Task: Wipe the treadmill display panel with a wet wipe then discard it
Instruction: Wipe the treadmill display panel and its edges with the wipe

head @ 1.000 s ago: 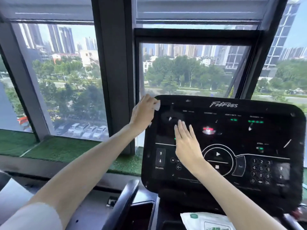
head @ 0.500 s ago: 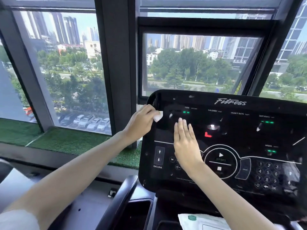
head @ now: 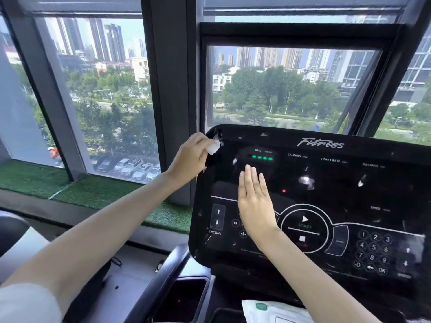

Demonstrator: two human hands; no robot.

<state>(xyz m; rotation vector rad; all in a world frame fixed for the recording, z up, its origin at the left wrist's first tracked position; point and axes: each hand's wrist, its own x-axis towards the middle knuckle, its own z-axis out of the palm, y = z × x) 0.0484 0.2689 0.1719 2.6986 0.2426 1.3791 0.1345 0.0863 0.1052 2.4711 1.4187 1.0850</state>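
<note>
The glossy black treadmill display panel (head: 326, 183) fills the right half of the view, with green and red lights and white button markings. My left hand (head: 190, 158) grips a small bunched white wet wipe (head: 213, 148) and holds it against the panel's upper left corner. My right hand (head: 255, 197) lies flat on the panel's left part with straight fingers pointing up, just below the TIME readout. A white wet wipe pack (head: 275, 312) with a green mark lies on the console tray at the bottom edge.
A dark cup holder (head: 179, 299) sits below the panel's left side, next to a black handrail (head: 161, 280). Large windows with dark frames (head: 170, 89) stand behind the panel. A green turf ledge (head: 93, 190) runs under the left window.
My left hand with the wipe dipped to the panel's left edge, then rose back to the upper left corner. My right hand stays flat on the panel. The camera has tilted slightly.
</note>
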